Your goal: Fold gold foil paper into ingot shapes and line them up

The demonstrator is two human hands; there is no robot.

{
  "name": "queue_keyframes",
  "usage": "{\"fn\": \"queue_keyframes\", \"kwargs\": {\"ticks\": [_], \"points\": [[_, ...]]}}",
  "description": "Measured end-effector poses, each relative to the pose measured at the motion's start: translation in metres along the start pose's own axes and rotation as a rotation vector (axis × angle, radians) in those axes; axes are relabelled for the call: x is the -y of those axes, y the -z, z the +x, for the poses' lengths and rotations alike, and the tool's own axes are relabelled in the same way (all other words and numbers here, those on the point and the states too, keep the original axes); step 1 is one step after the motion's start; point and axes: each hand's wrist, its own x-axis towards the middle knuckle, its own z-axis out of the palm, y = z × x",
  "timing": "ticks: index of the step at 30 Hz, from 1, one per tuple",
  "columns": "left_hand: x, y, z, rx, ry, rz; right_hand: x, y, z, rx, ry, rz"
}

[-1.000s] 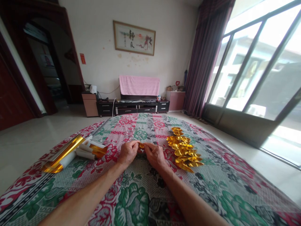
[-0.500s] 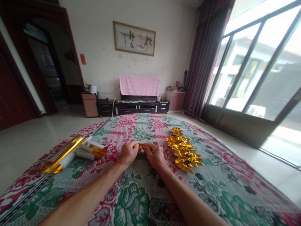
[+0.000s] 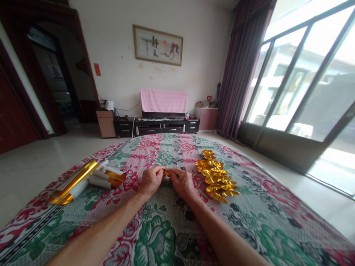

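Note:
Between my two hands is a small piece of gold foil paper (image 3: 166, 172), mostly covered by my fingers. My left hand (image 3: 151, 180) pinches its left end, and my right hand (image 3: 181, 181) pinches the other end, both closed. To the right of my right hand, folded gold paper ingots (image 3: 219, 179) lie in a slanting row on the tablecloth (image 3: 155, 236). Off to the left lie rolled sheets of gold paper (image 3: 80, 181) with white backs, some partly curled open, beside white rolls (image 3: 101, 180).
A round table carries the flowered cloth. Beyond it stand a low black cabinet (image 3: 127, 127) and a screen under a pink cloth (image 3: 165, 99). Purple curtains (image 3: 235, 74) and a glass door (image 3: 299, 85) are on the right, a doorway (image 3: 52, 81) on the left.
Both hands stay in nearly the same place, still pinching the gold foil paper. A small white bit visible beneath it before no longer shows.

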Motion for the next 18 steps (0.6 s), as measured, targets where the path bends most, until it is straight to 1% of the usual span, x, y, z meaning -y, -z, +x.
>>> {"fn": "queue_keyframes", "kwargs": {"ticks": [3,6,10,14,16,18], "points": [[-0.0005,0.0005,-0.0014,0.030,-0.053,0.013,0.0005,0.0010,0.0000,-0.025,-0.022,0.021],[-0.0016,0.0003,-0.0031,0.028,-0.104,0.030,-0.0016,-0.0006,0.0018,-0.072,-0.068,0.006],[-0.0016,-0.0001,-0.0023,0.007,-0.079,0.007,-0.0030,-0.0025,0.0025,-0.069,-0.059,-0.015],[-0.0012,0.0004,-0.0005,-0.036,-0.034,0.038,-0.0008,-0.0014,0.0011,-0.005,0.018,0.031],[-0.0022,0.0008,-0.0009,-0.026,-0.037,0.046,-0.0004,-0.0011,0.0011,-0.009,0.001,0.058],[-0.0040,0.0010,-0.0021,-0.002,-0.061,0.045,-0.0009,-0.0013,0.0016,-0.039,-0.058,0.073]]}}
